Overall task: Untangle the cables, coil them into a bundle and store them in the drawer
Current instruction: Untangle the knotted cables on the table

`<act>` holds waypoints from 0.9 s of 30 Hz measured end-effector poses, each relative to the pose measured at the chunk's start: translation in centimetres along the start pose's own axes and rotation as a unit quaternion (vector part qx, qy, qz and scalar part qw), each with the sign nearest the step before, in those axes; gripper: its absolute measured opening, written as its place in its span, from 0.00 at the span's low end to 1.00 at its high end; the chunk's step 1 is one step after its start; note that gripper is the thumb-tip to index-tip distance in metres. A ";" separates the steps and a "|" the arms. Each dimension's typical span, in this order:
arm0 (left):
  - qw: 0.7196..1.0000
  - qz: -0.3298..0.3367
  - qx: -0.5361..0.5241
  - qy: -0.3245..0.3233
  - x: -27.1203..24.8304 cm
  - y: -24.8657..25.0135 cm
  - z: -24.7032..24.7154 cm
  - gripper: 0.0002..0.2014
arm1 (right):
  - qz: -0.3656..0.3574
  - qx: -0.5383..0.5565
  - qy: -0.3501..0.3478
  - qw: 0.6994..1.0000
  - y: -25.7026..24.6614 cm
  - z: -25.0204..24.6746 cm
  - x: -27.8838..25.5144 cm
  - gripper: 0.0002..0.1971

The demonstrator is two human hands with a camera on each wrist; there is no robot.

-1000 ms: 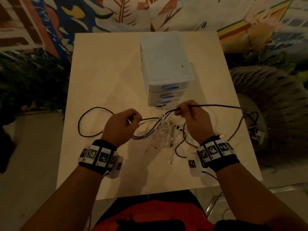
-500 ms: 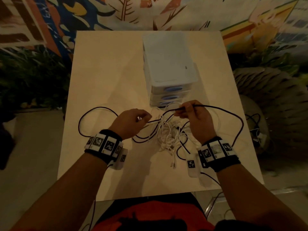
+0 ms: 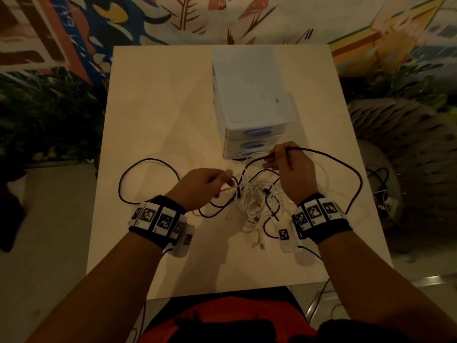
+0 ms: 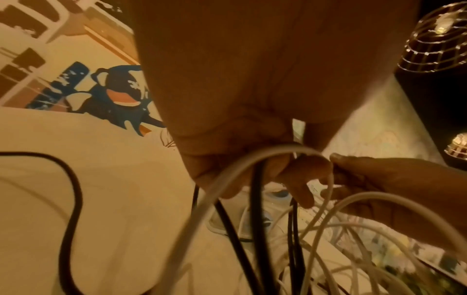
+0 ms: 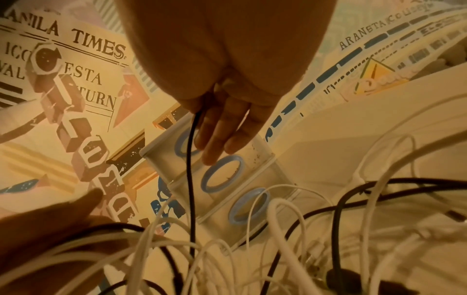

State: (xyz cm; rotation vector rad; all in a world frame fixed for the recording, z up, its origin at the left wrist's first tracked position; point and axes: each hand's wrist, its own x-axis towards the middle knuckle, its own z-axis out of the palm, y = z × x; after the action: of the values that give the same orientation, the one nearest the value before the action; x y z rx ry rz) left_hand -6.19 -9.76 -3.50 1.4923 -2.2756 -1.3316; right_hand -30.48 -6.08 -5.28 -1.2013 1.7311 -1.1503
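On a pale table point(image 3: 158, 115) before a painted wall, the left hand point(image 3: 197, 186) curls its fingers around white and black cables point(image 3: 249, 201) heaped between both wrists. The right hand point(image 3: 291, 167) pinches a black cable point(image 3: 341, 157). Behind stands a 3-drawer box point(image 3: 249, 100), drawers closed.
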 end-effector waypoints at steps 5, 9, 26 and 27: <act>0.993 0.002 -0.053 0.103 -0.5 -1.5 -1.1 0.20 | 0.005 -0.085 0.022 0.996 0.2 -0.4 0.6 0.16; 0.987 -0.022 -0.101 0.124 -0.3 -1.7 -1.1 0.20 | 0.011 -0.021 -0.007 1.000 0.5 0.5 0.6 0.09; 0.952 -0.099 -0.110 0.268 0.2 -2.8 -1.5 0.15 | 0.182 0.278 -0.038 0.942 -0.3 3.1 -0.4 0.04; 0.949 -0.097 -0.092 0.287 0.2 -2.9 -1.3 0.17 | 0.185 0.276 -0.036 0.942 -0.3 3.1 -0.4 0.04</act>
State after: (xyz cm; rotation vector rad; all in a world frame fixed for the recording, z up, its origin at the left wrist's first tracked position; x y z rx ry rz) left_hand -3.61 -11.07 -4.88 1.7766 -1.6351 -0.9417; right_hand -27.46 -6.60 -5.99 -0.5410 1.3648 -1.2233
